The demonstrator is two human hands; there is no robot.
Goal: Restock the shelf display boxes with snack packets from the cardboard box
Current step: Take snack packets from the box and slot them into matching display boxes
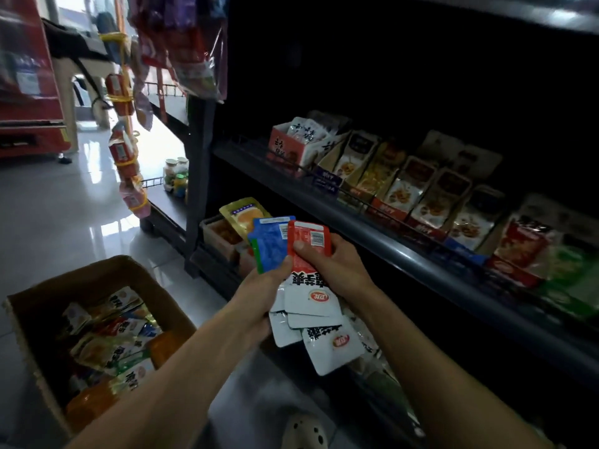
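Holding snack packets (293, 251), cardboard box (35, 322) packet-filled

Both bare forearms reach forward from the lower edge of view, converging at centre. Left hand (259, 291) fingers curled, thumb tip forward, gripping. Right hand (335, 265) touches the left, thumb pressed flat on top, fingers wrapped beneath.

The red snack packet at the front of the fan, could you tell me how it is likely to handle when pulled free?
The red snack packet looks thin and flat, so probably light and bendy. Its glossy film may be slippery against the blue packet beside it. The right hand pinches it at the edge, so it may flop.
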